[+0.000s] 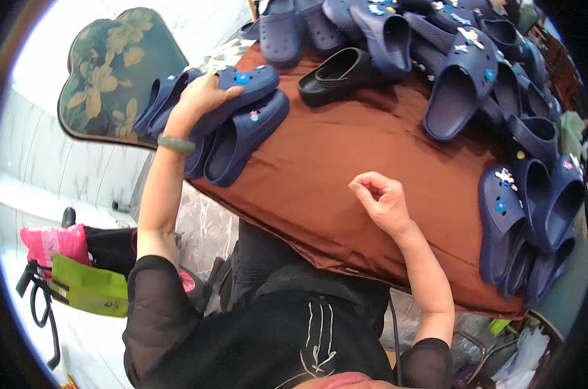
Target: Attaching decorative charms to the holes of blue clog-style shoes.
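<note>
At the left end of the table, my left hand (pixel 203 100) is closed on a navy clog (pixel 253 85) with a blue flower charm. The thumb lies across its top; the other fingers are partly hidden. This clog rests on a stack of navy clogs, with another clog (pixel 247 137) bearing a small pink-and-white charm just below it. Over the middle of the brown cloth (pixel 307 159), my right hand (pixel 383 202) is held with its fingers curled toward the thumb, and no object shows in it.
A black clog (pixel 336 76) lies near the table's far side. Navy clogs, many with charms, pile up at the far right (pixel 459 91), and more (pixel 501 217) stand at the right edge. A dark flower-patterned chair back (pixel 86 71) is beyond the left edge. Pink (pixel 54 243) and green bags (pixel 90 285) are lower left.
</note>
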A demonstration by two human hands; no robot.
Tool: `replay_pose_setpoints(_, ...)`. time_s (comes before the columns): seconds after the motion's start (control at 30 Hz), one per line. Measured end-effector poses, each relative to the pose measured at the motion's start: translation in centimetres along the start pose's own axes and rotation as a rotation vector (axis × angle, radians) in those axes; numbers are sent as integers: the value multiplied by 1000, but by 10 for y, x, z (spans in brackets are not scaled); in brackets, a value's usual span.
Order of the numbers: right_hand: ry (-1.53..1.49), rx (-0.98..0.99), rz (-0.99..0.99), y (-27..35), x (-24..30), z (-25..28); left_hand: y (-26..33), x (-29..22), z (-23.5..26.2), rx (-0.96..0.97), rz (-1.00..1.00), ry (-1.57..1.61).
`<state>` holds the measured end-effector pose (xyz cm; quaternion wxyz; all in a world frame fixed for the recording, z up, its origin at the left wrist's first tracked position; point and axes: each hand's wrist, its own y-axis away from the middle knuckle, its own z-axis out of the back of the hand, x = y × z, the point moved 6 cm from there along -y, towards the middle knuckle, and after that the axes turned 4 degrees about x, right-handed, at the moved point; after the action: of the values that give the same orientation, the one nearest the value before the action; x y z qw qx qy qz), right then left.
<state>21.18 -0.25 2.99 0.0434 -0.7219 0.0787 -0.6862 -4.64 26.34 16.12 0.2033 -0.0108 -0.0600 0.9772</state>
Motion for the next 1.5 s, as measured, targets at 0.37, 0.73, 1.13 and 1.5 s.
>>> replay_pose_setpoints(0.37, -48, -380, 220, 10, 25, 55, 11, -276, -50, 321, -603, 558)
replay_pose_setpoints(0.73, -434, -832, 442, 9, 22, 139, -57, -394, -139, 231, -415, 1566)
replay_pose_setpoints(1.13, -40, -890, 256, 5, 16, 147, 82, -192, -90, 792, -350, 1021)
replay_pose_setpoints(1.5, 475, -21, 119, -16, 17, 66, 99, -139, -40, -64, -639, 541)
